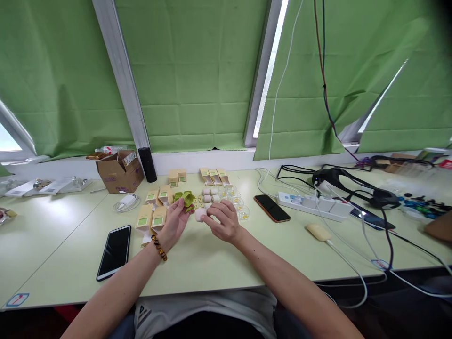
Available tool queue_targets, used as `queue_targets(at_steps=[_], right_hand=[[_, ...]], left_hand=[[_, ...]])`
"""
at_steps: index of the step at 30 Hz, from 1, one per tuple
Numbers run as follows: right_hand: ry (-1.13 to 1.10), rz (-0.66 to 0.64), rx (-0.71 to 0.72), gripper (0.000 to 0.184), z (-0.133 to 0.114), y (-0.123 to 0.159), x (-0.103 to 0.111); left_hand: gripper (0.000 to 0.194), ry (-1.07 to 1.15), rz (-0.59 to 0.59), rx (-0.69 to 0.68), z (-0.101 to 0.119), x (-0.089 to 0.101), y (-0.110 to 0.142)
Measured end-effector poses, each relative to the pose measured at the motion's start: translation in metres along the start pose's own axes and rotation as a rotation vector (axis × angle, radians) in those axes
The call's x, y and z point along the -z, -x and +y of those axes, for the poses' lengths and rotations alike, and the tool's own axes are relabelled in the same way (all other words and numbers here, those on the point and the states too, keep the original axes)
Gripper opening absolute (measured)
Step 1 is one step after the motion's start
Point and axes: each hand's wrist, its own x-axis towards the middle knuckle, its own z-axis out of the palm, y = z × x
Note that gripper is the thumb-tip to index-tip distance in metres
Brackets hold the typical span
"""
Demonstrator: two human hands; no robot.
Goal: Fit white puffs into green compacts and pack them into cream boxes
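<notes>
My left hand (175, 222) wears a beaded bracelet and is closed on an olive-green plastic holder (189, 199). Between the fingertips of my right hand (225, 222) is a small pale pink block (200, 214) with rounded edges, just right of the green piece and apart from it. Beyond the hands, several similar pinkish pieces (207, 192) stand in rows. Small yellow-green parts (198, 199) lie beside them. To their right are several clear plastic cups (243, 213) with yellow spots. Small cardboard boxes (144, 218) with green labels stand left of my left hand.
A phone (114, 252) lies at the left, another phone (272, 208) at the right. A carton (120, 172) and a black cylinder (147, 165) stand by the wall. On the right are a power strip (312, 205), a beige mouse-shaped device (318, 232) and tangled cables.
</notes>
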Motion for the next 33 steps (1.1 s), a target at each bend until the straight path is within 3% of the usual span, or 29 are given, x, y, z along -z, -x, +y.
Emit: queue_targets(at_steps=[3, 5, 9, 14, 20, 33], right_hand=[[-0.196, 0.021, -0.254, 0.028, -0.007, 0.002, -0.004], [-0.408, 0.02, -0.568, 0.026, -0.011, 0.003, -0.008], [-0.962, 0.016, -1.176, 0.038, -0.012, 0.006, -0.019], [-1.425, 0.05, -1.532, 0.05, -0.006, 0.008, -0.025], [-1.506, 0.067, -1.611, 0.05, -0.004, 0.007, -0.023], [-1.14, 0.118, -1.395, 0.041, -0.007, 0.007, -0.026]], left_hand=[[0.027, 0.006, -0.05, 0.004, 0.002, -0.002, 0.002], [0.025, -0.003, -0.08, 0.006, 0.003, -0.002, 0.003], [0.024, -0.016, -0.105, 0.02, 0.003, 0.0, 0.003], [0.023, -0.022, -0.118, 0.03, 0.002, 0.006, 0.001], [0.036, -0.022, -0.095, 0.038, 0.001, 0.006, 0.001], [0.051, -0.162, -0.153, 0.006, 0.004, -0.001, 0.007]])
